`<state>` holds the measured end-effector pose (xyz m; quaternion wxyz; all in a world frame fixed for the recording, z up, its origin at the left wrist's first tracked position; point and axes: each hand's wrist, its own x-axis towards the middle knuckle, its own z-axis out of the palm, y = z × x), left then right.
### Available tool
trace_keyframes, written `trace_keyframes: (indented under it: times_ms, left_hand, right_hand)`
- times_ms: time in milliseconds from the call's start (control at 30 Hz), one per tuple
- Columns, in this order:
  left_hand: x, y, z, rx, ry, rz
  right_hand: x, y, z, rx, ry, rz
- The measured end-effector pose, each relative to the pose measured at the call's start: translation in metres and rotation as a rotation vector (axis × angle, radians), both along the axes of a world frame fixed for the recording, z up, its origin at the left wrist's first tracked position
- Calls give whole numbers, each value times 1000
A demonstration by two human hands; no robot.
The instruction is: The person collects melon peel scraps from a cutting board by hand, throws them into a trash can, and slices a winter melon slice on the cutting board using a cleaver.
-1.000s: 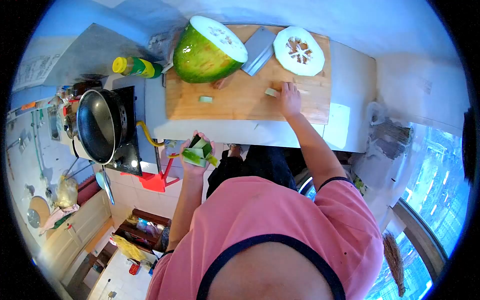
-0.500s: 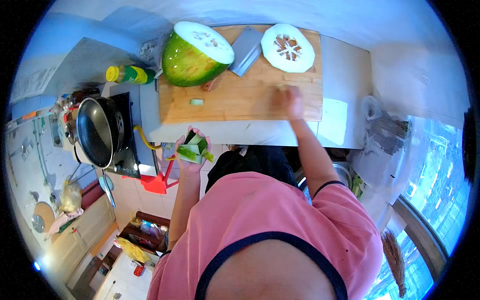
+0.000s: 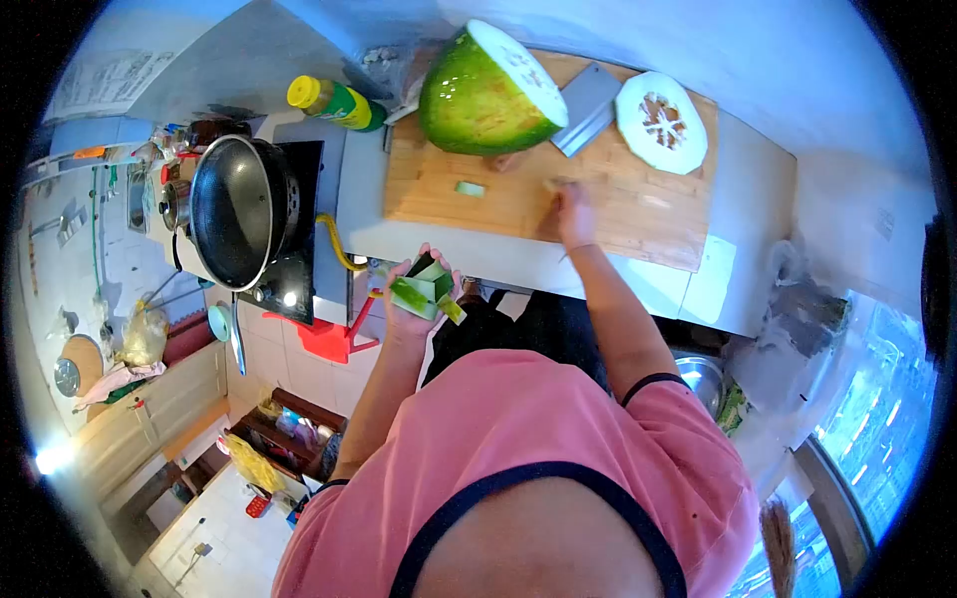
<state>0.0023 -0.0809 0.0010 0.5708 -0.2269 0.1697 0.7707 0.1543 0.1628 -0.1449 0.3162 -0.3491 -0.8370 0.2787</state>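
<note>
Several green rind pieces [image 3: 424, 290] lie in my left hand [image 3: 411, 311], its fingers curled round them in front of the counter. My right hand [image 3: 575, 217] is over the lower middle of the wooden board [image 3: 628, 214]; something small and pale shows at its fingertips, too blurred to name. One small pale green piece [image 3: 471, 188] lies on the board to its left. Behind are a large cut green melon [image 3: 483, 98], a cleaver [image 3: 586, 112] lying flat with its blade towards me, and a pale melon slice [image 3: 661, 122] with a seedy centre.
A yellow-capped bottle [image 3: 337, 103] stands or lies left of the board. Further left, a black wok [image 3: 239, 211] sits on the stove [image 3: 299, 254]. Below are a red plastic stool [image 3: 329, 341] and a wooden shelf with bags. A window [image 3: 865, 439] is at the right.
The view has shifted, so the counter things appear further right. My right hand has moved left across the board, closer to the lone piece. My left hand still holds the rind pieces.
</note>
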Motion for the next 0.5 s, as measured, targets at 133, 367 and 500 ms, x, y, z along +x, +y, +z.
trace_keyframes:
  times_ms: [133, 367, 500]
  left_hand:
    - [-51, -40, -13, 67, 22, -51]
    - [-116, -87, -20, -16, -91, -64]
    - [-138, -99, -20, 2, -44, -127]
  right_hand:
    - [-27, -7, 2, -3, -101, -302]
    - [-65, -37, -6, -175, -17, -189]
    - [-72, -2, -6, 14, -167, -405]
